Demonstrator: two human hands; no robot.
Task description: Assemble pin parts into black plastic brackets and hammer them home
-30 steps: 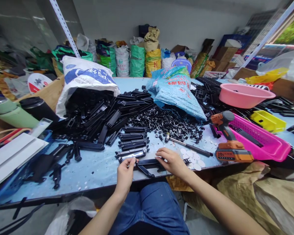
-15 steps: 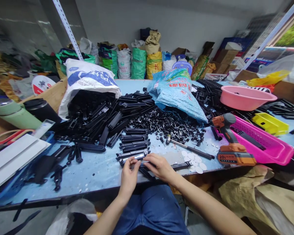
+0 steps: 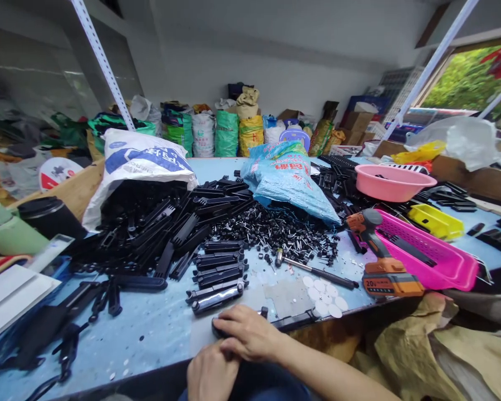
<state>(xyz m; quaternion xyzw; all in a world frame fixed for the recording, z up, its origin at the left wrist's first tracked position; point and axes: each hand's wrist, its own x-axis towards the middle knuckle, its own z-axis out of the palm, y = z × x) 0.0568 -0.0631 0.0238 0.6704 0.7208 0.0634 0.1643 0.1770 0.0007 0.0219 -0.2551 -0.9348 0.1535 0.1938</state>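
At the table's front edge my left hand [image 3: 212, 370] is closed, partly under my right hand; what it holds is hidden. My right hand [image 3: 247, 333] has its fingers wrapped over a black plastic part [image 3: 219, 328], whose end shows at the fingertips. Just beyond lies a row of long black parts [image 3: 219, 274], the nearest one [image 3: 218, 295] shiny. Right of my hands another long black part [image 3: 294, 321] rests along the edge. Behind it are white discs [image 3: 324, 297] and a hammer [image 3: 317, 269] with a black handle.
Black parts spill from a white sack [image 3: 144, 159]. Small black pins [image 3: 284, 231] lie before a blue sack [image 3: 288, 178]. At right are an orange drill [image 3: 386, 273], a pink basket [image 3: 455, 267], a pink basin [image 3: 392, 186] and a yellow tray [image 3: 436, 223]. A green bottle [image 3: 12, 231] stands left.
Both hands have left the shiny part in the row and come down toward me, now at the edge with the right over the left. The view has tilted up.
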